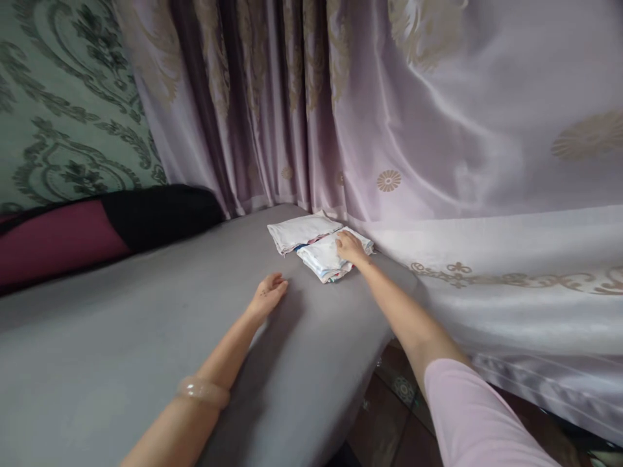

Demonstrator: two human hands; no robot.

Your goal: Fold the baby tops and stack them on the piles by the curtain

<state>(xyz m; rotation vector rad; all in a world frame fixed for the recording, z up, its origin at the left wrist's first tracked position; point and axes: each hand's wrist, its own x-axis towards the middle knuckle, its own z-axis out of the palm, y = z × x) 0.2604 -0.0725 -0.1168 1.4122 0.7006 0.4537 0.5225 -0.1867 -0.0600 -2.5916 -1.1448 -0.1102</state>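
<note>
Two neighbouring piles of folded white cloth lie at the far corner of a bed with a grey sheet [204,311]. On the nearer pile, folded cloths [318,256] show light blue, red and green at their edges. My right hand [349,246] is on top of that pile, its bent fingers closed on the upper cloth; the fingertips are partly hidden. Behind and to the left is the other pile of folded cloth [304,228], untouched. My left hand [270,292] hovers over the sheet, short of the piles, with loosely bent fingers and nothing in it.
Shiny lilac curtains [389,117] hang right behind the piles and along the right side. A black and maroon padded object [107,227] runs along the green patterned wall [73,97]. Below the bed's right edge, dark floor tiles [389,402] are visible.
</note>
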